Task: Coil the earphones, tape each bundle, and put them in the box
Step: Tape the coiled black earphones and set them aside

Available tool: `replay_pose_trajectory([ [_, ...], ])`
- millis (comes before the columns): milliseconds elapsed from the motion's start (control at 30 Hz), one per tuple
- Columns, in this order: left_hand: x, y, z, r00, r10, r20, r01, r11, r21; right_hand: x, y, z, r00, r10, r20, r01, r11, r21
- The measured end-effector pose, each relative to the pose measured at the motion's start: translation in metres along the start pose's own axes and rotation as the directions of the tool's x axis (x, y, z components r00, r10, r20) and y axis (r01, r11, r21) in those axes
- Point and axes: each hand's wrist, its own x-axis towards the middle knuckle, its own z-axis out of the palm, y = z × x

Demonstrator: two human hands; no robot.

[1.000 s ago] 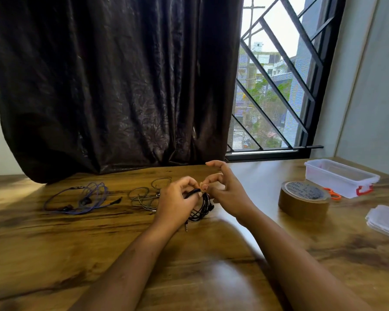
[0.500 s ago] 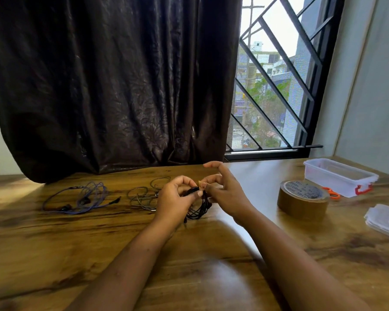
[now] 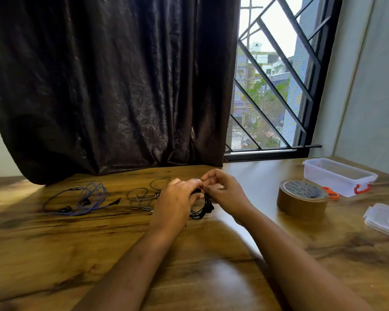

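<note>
A coiled bundle of black earphones [image 3: 203,209] hangs between my hands just above the wooden table [image 3: 81,248]. My left hand [image 3: 175,200] grips the coil's top from the left. My right hand [image 3: 225,191] pinches it from the right, fingertips meeting the left hand's. A loose grey earphone [image 3: 142,198] lies just left of my hands, and a loose blue earphone [image 3: 81,199] lies farther left. The brown tape roll [image 3: 302,199] lies flat to the right. Behind it stands the clear plastic box [image 3: 339,176] with red clips, open.
Orange-handled scissors [image 3: 330,193] lie between the tape roll and the box. The box's clear lid [image 3: 385,218] lies at the right edge. A dark curtain [image 3: 112,86] hangs down onto the table's back edge, beside a barred window.
My hands have drawn closer together over the black coil, and my left hand's fingers have closed over its top. The dangling plug end below the left hand is no longer visible.
</note>
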Motion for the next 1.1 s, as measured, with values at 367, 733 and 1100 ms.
replay_pose_trajectory([
  [367, 0.002, -0.001, 0.0, 0.996, -0.046, -0.078, 0.044, 0.999, -0.031, -0.002, -0.006, -0.002, 0.989, -0.02, 0.148, 0.002, 0.993, 0.121],
  [733, 0.003, -0.013, 0.008, 0.982, -0.169, 0.082, 0.181, 0.969, -0.166, -0.005, -0.008, -0.007, 0.973, -0.05, 0.226, 0.054, 0.998, -0.011],
  [1100, 0.004, -0.016, 0.008, 0.956, -0.147, 0.252, 0.187, 0.972, -0.141, -0.005, -0.003, -0.005, 0.972, -0.121, 0.201, 0.169, 0.956, -0.241],
])
